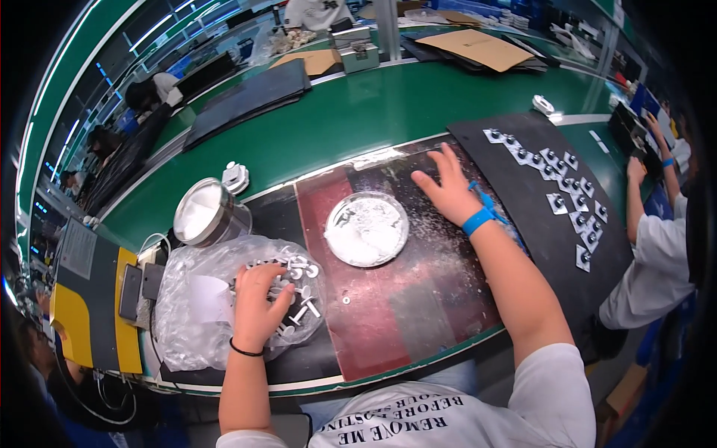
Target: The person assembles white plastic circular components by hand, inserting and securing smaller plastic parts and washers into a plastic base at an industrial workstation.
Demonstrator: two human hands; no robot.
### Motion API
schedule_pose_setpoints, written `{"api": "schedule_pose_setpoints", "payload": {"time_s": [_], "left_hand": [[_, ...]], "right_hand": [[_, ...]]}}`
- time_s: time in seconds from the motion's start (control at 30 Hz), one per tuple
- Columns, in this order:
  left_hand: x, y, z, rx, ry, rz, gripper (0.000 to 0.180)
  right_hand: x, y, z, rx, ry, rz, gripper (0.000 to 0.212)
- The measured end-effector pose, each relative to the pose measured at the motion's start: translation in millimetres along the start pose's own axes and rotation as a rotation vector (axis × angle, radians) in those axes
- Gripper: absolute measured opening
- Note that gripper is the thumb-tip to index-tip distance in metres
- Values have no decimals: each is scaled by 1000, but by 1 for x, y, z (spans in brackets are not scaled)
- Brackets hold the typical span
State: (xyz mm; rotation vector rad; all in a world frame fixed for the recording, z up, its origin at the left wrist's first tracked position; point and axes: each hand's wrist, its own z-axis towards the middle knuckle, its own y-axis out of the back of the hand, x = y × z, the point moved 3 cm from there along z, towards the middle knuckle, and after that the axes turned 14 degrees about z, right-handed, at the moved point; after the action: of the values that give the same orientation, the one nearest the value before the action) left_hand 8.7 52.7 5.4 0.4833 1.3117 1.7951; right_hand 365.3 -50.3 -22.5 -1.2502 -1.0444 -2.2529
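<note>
My left hand point(256, 300) reaches into an open clear plastic bag point(179, 321) at the left. Its fingers lie over a pile of small white flat-headed pins point(305, 308), some with dark parts; the thumb stands apart from them. My right hand point(449, 196) hovers over the dark work mat point(455, 261), fingers spread, holding nothing visible. A blue strap point(478, 219) circles that wrist. Between the hands sits a shallow round dish point(366, 230) of white paste or powder. One small white ring point(346, 300) lies on the mat's reddish part.
Behind the bag stands a tub point(205, 213) of white material. Rows of small white pieces with black parts lie on a black board point(530, 201) at right. A yellow and grey machine point(97, 299) borders the left. Another person's arm point(636, 194) works at far right.
</note>
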Motion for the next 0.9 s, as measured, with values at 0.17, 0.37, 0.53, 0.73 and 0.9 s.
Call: {"api": "schedule_pose_setpoints", "payload": {"time_s": [0.17,0.37,0.53,0.73,0.9], "left_hand": [[-1,-1,0,-7,-39,-21,27],[3,0,-2,19,-37,-28,28],[3,0,0,19,-39,-47,29],[4,0,0,26,-39,-42,28],[4,0,-1,28,-37,-50,28]], "right_hand": [[-15,10,16,-79,66,-66,74],[-7,6,15,-48,33,-76,65],[-17,8,15,-100,63,-62,59],[-18,10,13,-68,72,-62,52],[-19,12,11,-83,154,-65,43]]}}
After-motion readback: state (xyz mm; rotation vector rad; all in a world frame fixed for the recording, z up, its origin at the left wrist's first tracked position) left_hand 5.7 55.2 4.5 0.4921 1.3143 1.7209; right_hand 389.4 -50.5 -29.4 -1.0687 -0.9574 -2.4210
